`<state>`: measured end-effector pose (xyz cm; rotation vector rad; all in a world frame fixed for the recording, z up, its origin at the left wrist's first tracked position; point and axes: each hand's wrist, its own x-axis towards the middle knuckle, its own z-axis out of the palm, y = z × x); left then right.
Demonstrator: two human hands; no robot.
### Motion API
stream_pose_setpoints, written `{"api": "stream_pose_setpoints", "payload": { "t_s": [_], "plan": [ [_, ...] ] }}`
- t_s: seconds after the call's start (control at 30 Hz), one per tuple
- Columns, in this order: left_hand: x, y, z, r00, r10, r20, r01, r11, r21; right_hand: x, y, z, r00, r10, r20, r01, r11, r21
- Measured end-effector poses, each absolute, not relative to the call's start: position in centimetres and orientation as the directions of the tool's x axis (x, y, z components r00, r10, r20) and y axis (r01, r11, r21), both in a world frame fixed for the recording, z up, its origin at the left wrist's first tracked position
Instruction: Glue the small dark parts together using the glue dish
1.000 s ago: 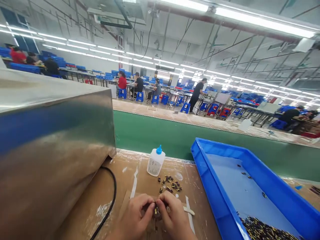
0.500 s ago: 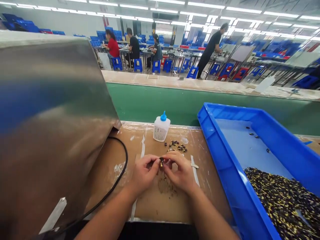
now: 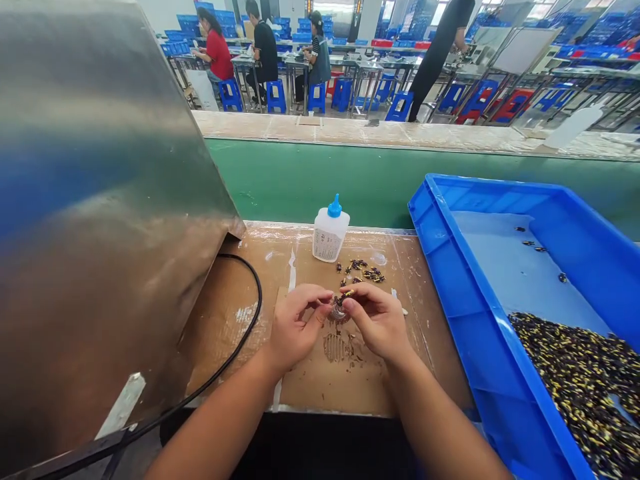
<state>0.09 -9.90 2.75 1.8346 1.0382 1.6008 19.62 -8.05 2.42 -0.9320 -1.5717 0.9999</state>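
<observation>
Close together over the cardboard-covered bench, both my hands pinch around one tiny item. My left hand (image 3: 300,327) has its thumb and forefinger closed at the left side of it. From the other side, my right hand (image 3: 377,320) grips a small black-and-yellow part (image 3: 344,296) between thumb and fingertips. A small round silvery shape (image 3: 339,310) shows just below the part; I cannot tell whether the two are joined. Right behind my fingers lies a loose group of similar black-and-yellow parts (image 3: 373,274). A white bottle (image 3: 331,235) with a blue nozzle cap stands beyond them.
A blue bin (image 3: 450,287) on the right holds a big heap of black-and-yellow parts (image 3: 575,380). A metal housing (image 3: 100,200) rises at left, with a black cable (image 3: 257,300) beside it. Behind the bench runs a green belt (image 3: 300,167). Several people work at far tables.
The view has tilted down and shifted a little. My hands stay together at the small part, which has turned between my fingers; a round silvery shape now shows there.
</observation>
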Motion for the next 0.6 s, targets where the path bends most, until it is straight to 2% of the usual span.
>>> {"api": "stream_pose_setpoints", "payload": {
  "t_s": [0.13, 0.37, 0.6],
  "plan": [
    [0.05, -9.8, 2.72, 0.071, 0.738, 0.671, 0.239, -0.666, 0.707, 19.52, -7.99, 2.99, -0.263, 0.934, 0.243, -0.002, 0.251, -0.968],
    [-0.13, -10.08, 2.64, 0.071, 0.726, 0.684, 0.259, -0.676, 0.69, 19.36, -8.04, 3.4, -0.318, 0.914, 0.252, -0.02, 0.26, -0.966],
    [-0.15, -10.16, 2.74, 0.049, 0.698, 0.714, 0.353, -0.681, 0.641, 19.22, -8.17, 3.13, -0.288, 0.924, 0.251, -0.08, 0.238, -0.968]
  ]
}}
